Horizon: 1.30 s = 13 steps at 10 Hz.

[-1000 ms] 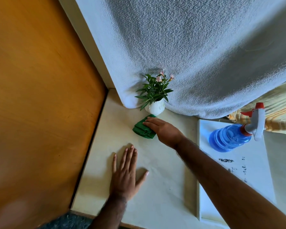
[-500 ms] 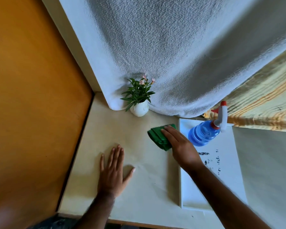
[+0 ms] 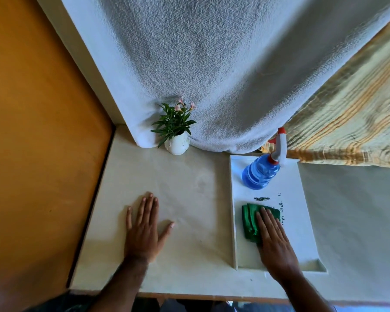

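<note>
A folded green cloth lies on the white tray at the right of the cream table. My right hand lies flat on the cloth with straight fingers, pressing it onto the tray and covering its right part. My left hand rests flat on the bare table, fingers spread. A blue spray bottle with a white and red trigger stands at the far end of the tray. Dark smudges mark the tray just beyond the cloth.
A small white pot with a green plant and pink flowers stands at the table's back edge. Behind it hang a grey-white towel and a striped cloth. An orange wooden panel borders the table's left.
My right hand has slid the green cloth from beside the plant pot rightwards and towards me, onto the white tray. My left hand has stayed flat on the table.
</note>
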Each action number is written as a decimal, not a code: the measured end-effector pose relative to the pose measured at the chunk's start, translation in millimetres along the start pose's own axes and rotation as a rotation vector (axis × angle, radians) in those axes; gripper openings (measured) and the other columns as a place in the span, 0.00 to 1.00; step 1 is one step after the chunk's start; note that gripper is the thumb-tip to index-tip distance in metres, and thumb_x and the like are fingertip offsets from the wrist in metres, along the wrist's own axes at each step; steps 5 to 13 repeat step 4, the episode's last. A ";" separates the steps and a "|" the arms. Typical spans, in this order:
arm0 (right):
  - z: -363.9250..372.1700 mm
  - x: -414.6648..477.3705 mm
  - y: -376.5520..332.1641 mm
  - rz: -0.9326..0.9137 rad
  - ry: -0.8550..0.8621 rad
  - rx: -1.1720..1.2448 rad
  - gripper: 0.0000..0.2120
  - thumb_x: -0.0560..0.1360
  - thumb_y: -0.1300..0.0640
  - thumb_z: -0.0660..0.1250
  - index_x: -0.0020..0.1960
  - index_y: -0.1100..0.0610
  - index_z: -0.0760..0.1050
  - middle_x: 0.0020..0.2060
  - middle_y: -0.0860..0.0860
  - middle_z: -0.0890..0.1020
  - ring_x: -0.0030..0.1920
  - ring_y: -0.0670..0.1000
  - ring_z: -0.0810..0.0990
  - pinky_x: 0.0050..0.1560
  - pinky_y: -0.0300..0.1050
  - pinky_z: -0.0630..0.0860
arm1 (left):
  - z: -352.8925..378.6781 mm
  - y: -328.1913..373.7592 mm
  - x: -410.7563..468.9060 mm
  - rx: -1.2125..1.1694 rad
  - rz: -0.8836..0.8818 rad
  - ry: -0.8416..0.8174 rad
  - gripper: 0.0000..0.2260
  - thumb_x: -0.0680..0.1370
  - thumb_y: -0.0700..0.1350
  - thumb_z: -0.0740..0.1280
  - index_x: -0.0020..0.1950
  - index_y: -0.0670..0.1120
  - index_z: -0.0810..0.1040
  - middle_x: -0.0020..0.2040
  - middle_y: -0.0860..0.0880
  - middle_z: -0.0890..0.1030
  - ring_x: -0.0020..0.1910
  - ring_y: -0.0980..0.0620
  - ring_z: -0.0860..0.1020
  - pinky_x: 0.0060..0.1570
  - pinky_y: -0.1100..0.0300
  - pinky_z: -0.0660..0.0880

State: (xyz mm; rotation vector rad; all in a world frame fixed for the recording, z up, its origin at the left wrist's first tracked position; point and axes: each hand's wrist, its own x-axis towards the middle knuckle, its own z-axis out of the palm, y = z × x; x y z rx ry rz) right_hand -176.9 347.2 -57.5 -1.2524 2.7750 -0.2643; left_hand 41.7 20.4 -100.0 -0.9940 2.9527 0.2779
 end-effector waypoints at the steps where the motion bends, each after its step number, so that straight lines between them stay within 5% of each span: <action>1: 6.5 -1.9 -0.2 -0.015 -0.062 -0.085 0.41 0.80 0.38 0.61 0.82 0.63 0.53 0.82 0.59 0.54 0.82 0.57 0.53 0.81 0.54 0.51 | -1.2 1.4 0.5 0.016 0.003 -0.016 0.41 0.81 0.71 0.51 0.85 0.45 0.55 0.86 0.45 0.60 0.84 0.46 0.61 0.81 0.34 0.57; 3: -10.9 2.9 -11.7 -0.004 -0.082 -0.120 0.46 0.80 0.28 0.49 0.81 0.63 0.54 0.82 0.60 0.55 0.82 0.56 0.52 0.80 0.56 0.54 | -14.4 6.8 0.3 0.013 0.001 -0.129 0.43 0.80 0.72 0.47 0.82 0.41 0.64 0.83 0.41 0.66 0.81 0.41 0.68 0.78 0.30 0.63; 4: -36.6 21.7 -31.9 -0.101 -0.057 -0.073 0.44 0.81 0.30 0.50 0.80 0.65 0.59 0.81 0.60 0.58 0.82 0.57 0.55 0.79 0.57 0.58 | -27.8 9.7 6.2 0.035 0.010 -0.220 0.54 0.73 0.77 0.28 0.84 0.42 0.57 0.86 0.42 0.59 0.83 0.42 0.62 0.80 0.33 0.58; 13: -36.6 21.7 -31.9 -0.101 -0.057 -0.073 0.44 0.81 0.30 0.50 0.80 0.65 0.59 0.81 0.60 0.58 0.82 0.57 0.55 0.79 0.57 0.58 | -27.8 9.7 6.2 0.035 0.010 -0.220 0.54 0.73 0.77 0.28 0.84 0.42 0.57 0.86 0.42 0.59 0.83 0.42 0.62 0.80 0.33 0.58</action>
